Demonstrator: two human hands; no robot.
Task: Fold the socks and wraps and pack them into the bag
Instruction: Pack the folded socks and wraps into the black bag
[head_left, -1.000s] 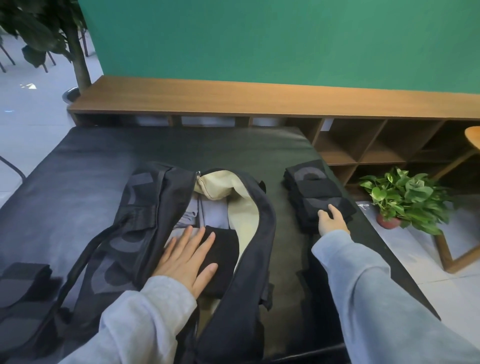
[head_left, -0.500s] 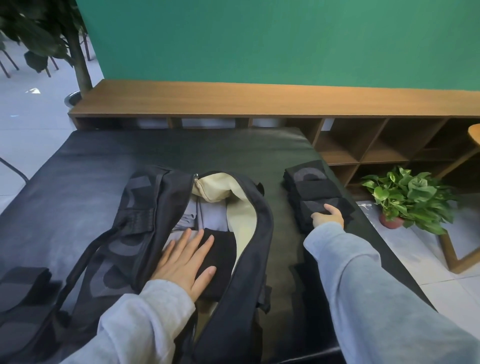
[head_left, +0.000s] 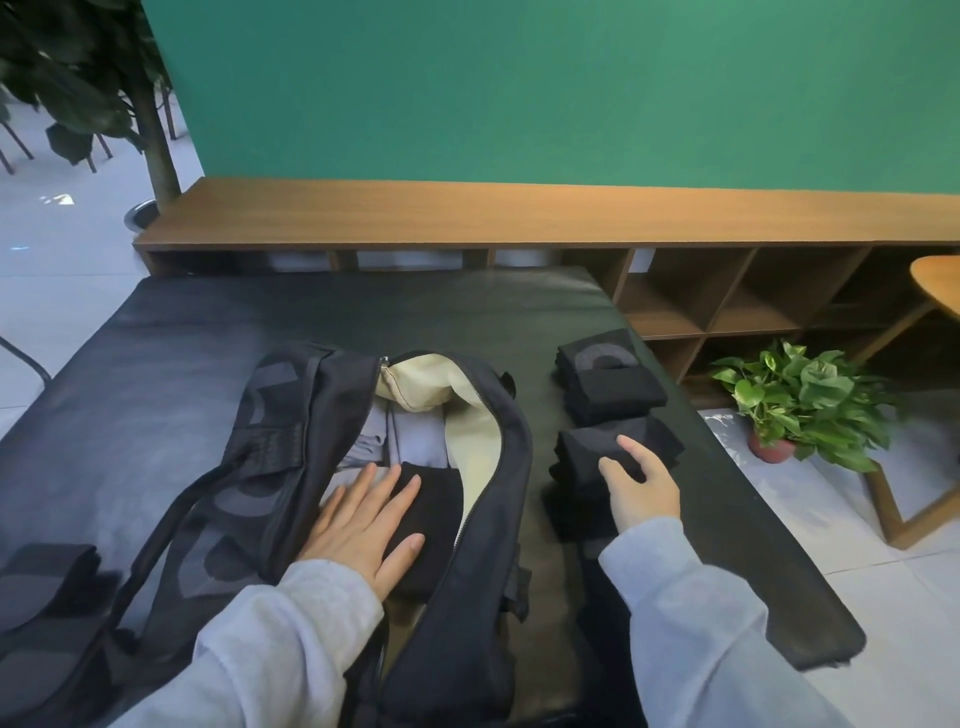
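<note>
Now, bag: a black bag (head_left: 467, 597) lies unzipped on the dark mat (head_left: 156, 395), its cream lining (head_left: 478, 457) folded open toward the right.
Bag contents: pale grey folded cloth (head_left: 415, 441) sits at the far end of the opening; a black folded piece (head_left: 436, 519) lies nearer, against the lining.
Left hand: the left hand (head_left: 363, 525) lies flat inside the opening, fingers straight and slightly spread, palm down, partly on the black folded piece and partly on the bag's left edge.
Right hand: the right hand (head_left: 641, 488) grips a black folded bundle (head_left: 618, 447) on the mat to the right of the bag, thumb on top and fingers curled at its near edge.
Far stack: another stack of black folded pieces (head_left: 608, 384) rests just beyond the gripped bundle, a grey curved mark showing on its top layer.
Near pieces: more black fabric (head_left: 576, 514) lies under and just in front of the right hand; how it is folded cannot be told.
Left edge: a dark wrap with grey patches (head_left: 47, 587) lies on the mat at the lower left, beside the bag's strap (head_left: 171, 514).
Sleeves: both arms wear light grey sleeves (head_left: 701, 623).
Surroundings: a wooden shelf unit (head_left: 519, 213) runs behind the mat before a green wall (head_left: 571, 88); a potted plant (head_left: 800, 400) stands on the floor at the right, and a larger plant (head_left: 93, 78) at the far left.
</note>
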